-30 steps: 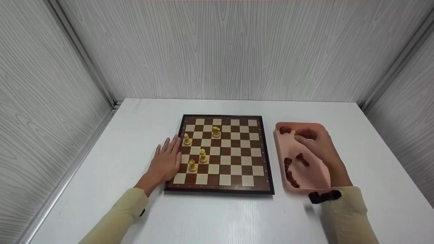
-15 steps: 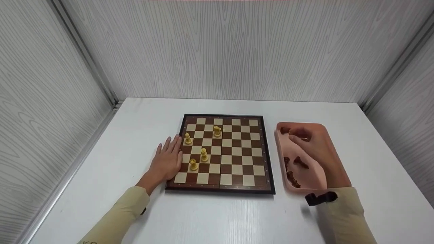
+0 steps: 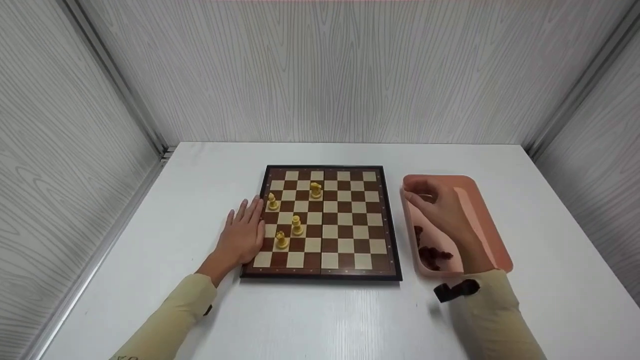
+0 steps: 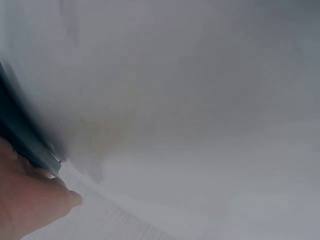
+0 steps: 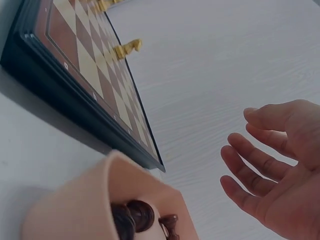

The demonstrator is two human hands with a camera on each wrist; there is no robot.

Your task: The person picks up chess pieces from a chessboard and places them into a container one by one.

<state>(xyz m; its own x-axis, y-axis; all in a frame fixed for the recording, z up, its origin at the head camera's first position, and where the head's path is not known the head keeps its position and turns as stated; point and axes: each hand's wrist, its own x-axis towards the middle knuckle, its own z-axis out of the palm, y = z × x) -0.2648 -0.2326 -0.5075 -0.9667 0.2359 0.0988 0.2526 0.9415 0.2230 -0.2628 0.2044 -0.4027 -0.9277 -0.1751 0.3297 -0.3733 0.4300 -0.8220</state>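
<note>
My left hand (image 3: 241, 232) lies with extended fingers along the left edge of the brown-and-cream chessboard (image 3: 360, 275). In the left wrist view, that hand's fingers (image 4: 37, 200) rest by the board's dark side. My right hand (image 3: 442, 210) is over the pink tray (image 3: 492, 245), its fingertips close to the far left rim in the head view. The right wrist view shows its fingers loosely bent, with nothing between them. Dark brown chess pieces (image 3: 431, 255) lie at the tray's near left; the far left inside is hidden by the hand.
Yellow pieces stand on the board's left half: a knight (image 3: 316, 190), a bishop (image 3: 272, 201), a tall piece (image 3: 297, 225) and another crowned piece (image 3: 281, 240). The white table (image 3: 320, 320) is enclosed by grey wood-grain panels (image 3: 320, 75) at back and sides.
My right hand has moved left across the tray towards its far left rim. A dark piece in the tray has shifted towards the near side. My left hand stays at the board's edge.
</note>
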